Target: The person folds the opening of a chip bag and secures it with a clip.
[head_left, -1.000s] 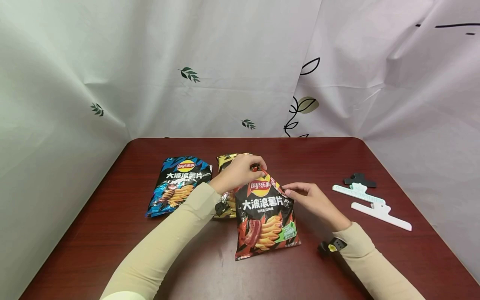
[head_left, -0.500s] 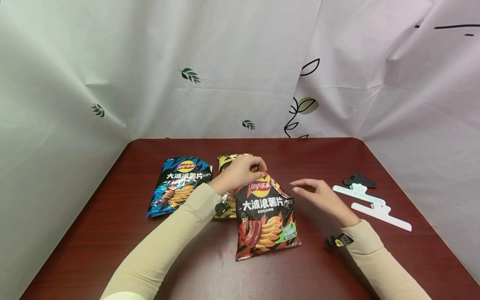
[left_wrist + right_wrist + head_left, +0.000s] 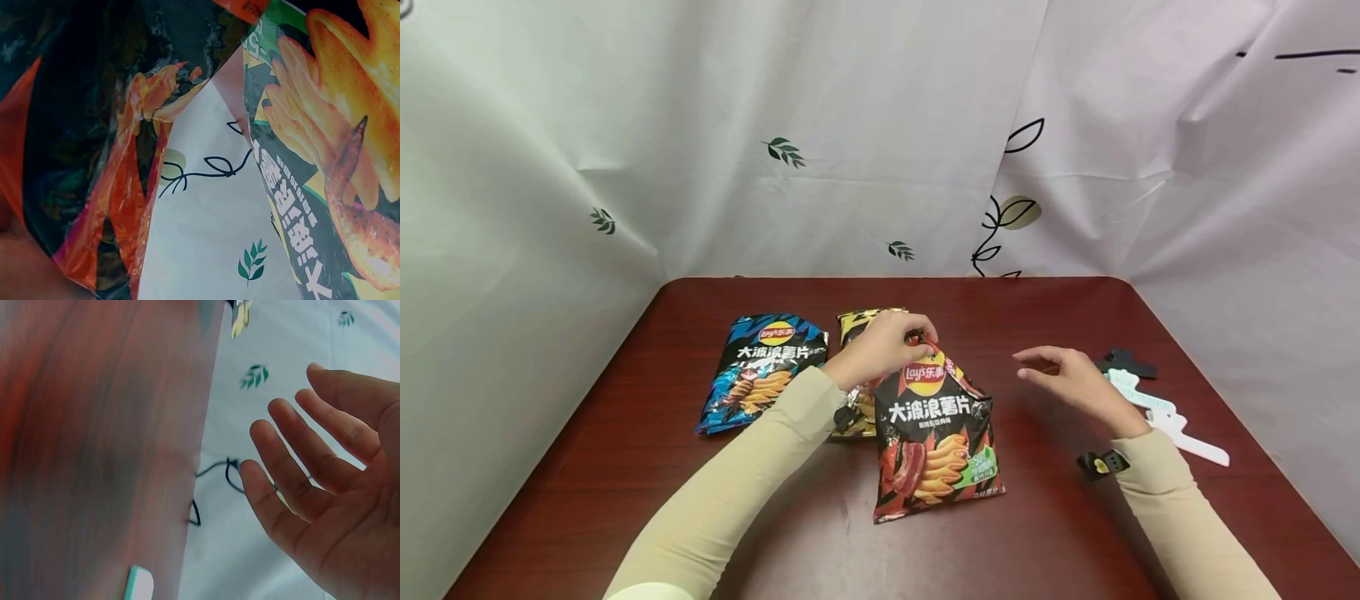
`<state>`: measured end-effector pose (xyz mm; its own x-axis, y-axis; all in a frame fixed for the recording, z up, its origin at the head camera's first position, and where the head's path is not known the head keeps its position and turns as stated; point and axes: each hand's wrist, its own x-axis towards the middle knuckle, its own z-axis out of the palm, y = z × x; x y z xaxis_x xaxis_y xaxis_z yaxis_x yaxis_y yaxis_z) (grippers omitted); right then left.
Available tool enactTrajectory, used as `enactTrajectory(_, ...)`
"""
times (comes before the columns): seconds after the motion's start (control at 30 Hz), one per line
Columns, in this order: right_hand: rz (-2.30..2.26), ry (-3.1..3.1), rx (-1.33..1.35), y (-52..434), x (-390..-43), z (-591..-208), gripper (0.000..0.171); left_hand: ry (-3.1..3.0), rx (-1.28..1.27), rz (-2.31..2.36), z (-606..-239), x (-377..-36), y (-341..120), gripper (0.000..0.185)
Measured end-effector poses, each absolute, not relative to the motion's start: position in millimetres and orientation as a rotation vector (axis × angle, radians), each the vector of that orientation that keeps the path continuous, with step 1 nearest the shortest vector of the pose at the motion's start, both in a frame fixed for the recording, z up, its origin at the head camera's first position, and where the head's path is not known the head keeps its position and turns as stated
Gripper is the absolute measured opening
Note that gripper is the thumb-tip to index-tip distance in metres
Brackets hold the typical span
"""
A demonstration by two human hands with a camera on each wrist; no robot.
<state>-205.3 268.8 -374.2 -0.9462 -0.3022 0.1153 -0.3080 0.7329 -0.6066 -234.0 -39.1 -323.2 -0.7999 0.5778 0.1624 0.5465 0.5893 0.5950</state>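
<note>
Three chip bags noted on table (image 3: 625, 467) in head view: red bag (image 3: 935, 437) front centre, standing upright; blue bag (image 3: 762, 371) lying flat to left; yellow bag (image 3: 859, 325) behind, mostly hidden by left forearm. Left hand (image 3: 883, 346) clamped on top edge of red bag, fingers curled round gathered neck, holding it up. Right hand (image 3: 1075, 379) hovering above table to right of red bag, well apart from it, fingers loosely extended, holding nothing.

Clips (image 3: 1157, 408) lying near right table edge, just beyond right hand: black one furthest back, mint one partly behind hand, white one nearest edge.

Left wrist view: close on red bag (image 3: 319, 144) only, printed chips and crumpled foil filling frame, patterned curtain (image 3: 206, 250) visible through gap between folds; fingers not made out there. Grip confirmed by head view alone.

Right wrist view: right hand (image 3: 337, 506) palm up to camera, four fingers (image 3: 275, 494) spread and relaxed, nothing in palm; blurred table (image 3: 94, 450) at left, corner of mint clip (image 3: 139, 584) at bottom. Bags not seen in that view.
</note>
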Motion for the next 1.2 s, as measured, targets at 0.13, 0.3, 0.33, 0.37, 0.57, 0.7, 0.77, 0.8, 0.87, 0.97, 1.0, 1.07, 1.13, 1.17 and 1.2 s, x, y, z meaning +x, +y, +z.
enactTrajectory(0.13, 0.954, -2.937, 0.511, 279.1, -208.2, -370.1, 0.034, 2.757, 0.977, 1.005, -323.6, -234.4, -39.0, 0.011)
enactTrajectory(0.3, 0.893, -2.949, 0.522, 290.2, -212.8, -366.6, 0.036, 2.760, 0.965, 1.000, -324.1, -234.8, -39.1, 0.010)
enactTrajectory(0.33, 0.883, -2.958, 0.519, 292.4, -213.7, -366.4, 0.036, 2.759, 0.961, 1.000, -324.1, -234.8, -39.2, 0.009)
enactTrajectory(0.37, 0.880, -2.969, 0.516, 294.5, -214.5, -366.3, 0.037, 2.758, 0.961, 1.001, -324.2, -235.0, -39.1, 0.009)
enactTrajectory(0.57, 0.877, -3.031, 0.479, 307.3, -217.4, -365.4, 0.038, 2.749, 0.946, 1.001, -323.4, -234.8, -38.9, 0.009)
enactTrajectory(0.7, 0.798, -3.060, 0.454, 314.8, -219.8, -364.4, 0.039, 2.759, 0.943, 0.996, -323.0, -234.8, -38.3, 0.008)
enactTrajectory(0.77, 0.753, -3.073, 0.447, 317.9, -221.3, -363.5, 0.039, 2.765, 0.948, 0.993, -323.0, -234.9, -38.2, 0.007)
enactTrajectory(0.8, 0.737, -3.078, 0.444, 319.4, -221.7, -363.0, 0.039, 2.768, 0.951, 0.992, -322.9, -234.9, -38.1, 0.007)
enactTrajectory(0.87, 0.718, -3.092, 0.435, 322.7, -223.0, -362.2, 0.040, 2.771, 0.956, 0.990, -323.2, -235.2, -38.1, 0.007)
enactTrajectory(0.97, 0.696, -3.106, 0.418, 328.1, -224.9, -361.6, 0.039, 2.770, 0.955, 0.990, -323.3, -235.0, -38.3, 0.007)
enactTrajectory(1.0, 0.688, -3.108, 0.416, 329.9, -225.7, -361.7, 0.039, 2.770, 0.953, 0.989, -323.2, -234.9, -38.4, 0.007)
enactTrajectory(1.07, 0.676, -3.125, 0.408, 333.9, -226.8, -361.7, 0.039, 2.766, 0.944, 0.990, -323.0, -234.5, -38.6, 0.007)
enactTrajectory(1.13, 0.657, -3.136, 0.404, 337.6, -227.5, -361.9, 0.039, 2.761, 0.936, 0.992, -322.7, -234.2, -38.7, 0.007)
enactTrajectory(1.17, 0.646, -3.138, 0.404, 339.5, -227.9, -362.2, 0.038, 2.759, 0.933, 0.993, -322.6, -234.0, -38.8, 0.008)
enactTrajectory(1.2, 0.634, -3.140, 0.401, 341.2, -228.0, -362.6, 0.038, 2.757, 0.930, 0.995, -322.5, -233.8, -38.9, 0.008)
